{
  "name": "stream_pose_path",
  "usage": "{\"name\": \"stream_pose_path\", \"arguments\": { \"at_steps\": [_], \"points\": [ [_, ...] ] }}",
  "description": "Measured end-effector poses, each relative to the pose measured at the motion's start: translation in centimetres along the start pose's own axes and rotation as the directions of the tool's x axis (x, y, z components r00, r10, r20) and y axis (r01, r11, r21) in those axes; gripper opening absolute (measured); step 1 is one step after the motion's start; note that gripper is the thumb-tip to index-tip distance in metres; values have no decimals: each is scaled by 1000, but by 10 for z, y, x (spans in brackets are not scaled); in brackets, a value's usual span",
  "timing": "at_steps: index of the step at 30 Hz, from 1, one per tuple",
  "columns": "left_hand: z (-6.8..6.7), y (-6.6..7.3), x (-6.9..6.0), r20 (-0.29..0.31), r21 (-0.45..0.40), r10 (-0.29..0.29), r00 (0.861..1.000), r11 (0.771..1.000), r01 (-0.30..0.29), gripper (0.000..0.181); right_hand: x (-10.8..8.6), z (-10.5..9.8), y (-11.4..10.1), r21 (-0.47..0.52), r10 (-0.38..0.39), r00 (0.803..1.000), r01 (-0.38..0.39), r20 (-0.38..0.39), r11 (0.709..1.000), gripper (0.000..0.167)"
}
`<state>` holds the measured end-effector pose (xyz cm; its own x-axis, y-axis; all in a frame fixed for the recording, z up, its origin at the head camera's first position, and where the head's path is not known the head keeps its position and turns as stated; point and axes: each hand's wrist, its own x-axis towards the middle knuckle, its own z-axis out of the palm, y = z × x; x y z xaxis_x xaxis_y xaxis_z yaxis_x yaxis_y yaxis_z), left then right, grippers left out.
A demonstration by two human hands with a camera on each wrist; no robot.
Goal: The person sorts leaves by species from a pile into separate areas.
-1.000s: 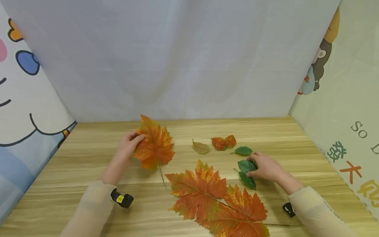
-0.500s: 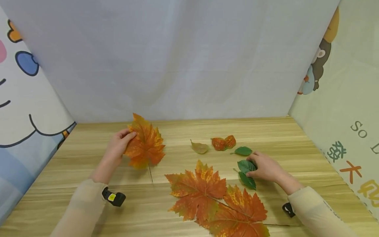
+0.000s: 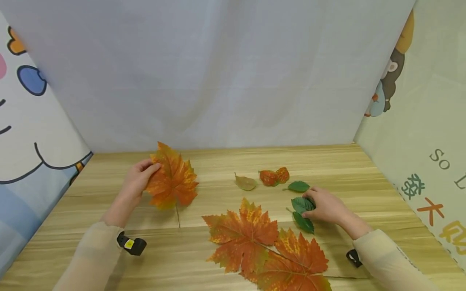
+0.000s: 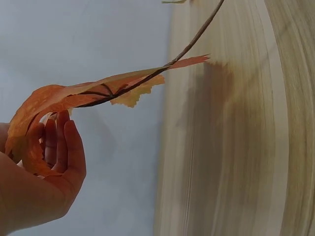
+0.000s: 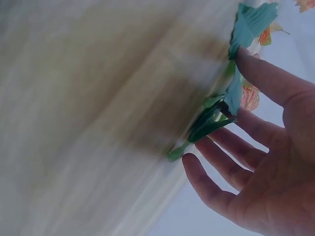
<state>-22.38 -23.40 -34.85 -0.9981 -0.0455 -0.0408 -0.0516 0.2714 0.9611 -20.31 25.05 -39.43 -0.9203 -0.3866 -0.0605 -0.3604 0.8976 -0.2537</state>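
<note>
My left hand point(image 3: 136, 182) pinches an orange-red maple leaf point(image 3: 172, 180) by its left edge, thumb on top. The leaf is raised above the table, its thin stem hanging down; in the left wrist view the leaf point(image 4: 59, 96) curls over the fingers. At the right, my right hand point(image 3: 327, 205) holds a green leaf point(image 3: 301, 204) between thumb and index finger, low over the table. The other fingers spread loosely in the right wrist view. Just under it lies a second green leaf point(image 3: 303, 222), and a third green leaf point(image 3: 298, 186) lies behind.
Two large maple leaves point(image 3: 244, 234) overlap on the wooden table point(image 3: 204, 250) at the front middle. Behind them lie a tan leaf point(image 3: 245, 183) and small red-orange leaves point(image 3: 268, 178). A pale cloth backdrop point(image 3: 225, 81) rises at the table's back edge.
My left hand has moved left with the maple leaf, away from the other leaves. The right hand and the green leaves have stayed in place.
</note>
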Motion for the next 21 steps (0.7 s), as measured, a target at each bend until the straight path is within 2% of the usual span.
{"name": "stream_pose_path", "arguments": {
  "at_steps": [5, 11, 18, 21],
  "points": [
    [-7, -5, 0, -24, 11, 2, 1000, 1000, -2, 35, 0, 0, -1, 7, 6, 1000, -6, 9, 1000, 51],
    [-19, -12, 1, -41, 45, -2, 999, 999, 4, 41, 0, -1, -1, 4, 11, 1000, -11, 5, 1000, 52],
    [-34, -21, 1, -44, 12, 19, 999, 1000, -19, 7, 0, 1, 0, -9, 6, 1000, -6, -6, 1000, 52],
    [-39, -24, 2, -52, 12, 33, 998, 999, -32, 6, 0, 1, 0, -2, 7, 1000, -7, -10, 1000, 52]
  ]
}}
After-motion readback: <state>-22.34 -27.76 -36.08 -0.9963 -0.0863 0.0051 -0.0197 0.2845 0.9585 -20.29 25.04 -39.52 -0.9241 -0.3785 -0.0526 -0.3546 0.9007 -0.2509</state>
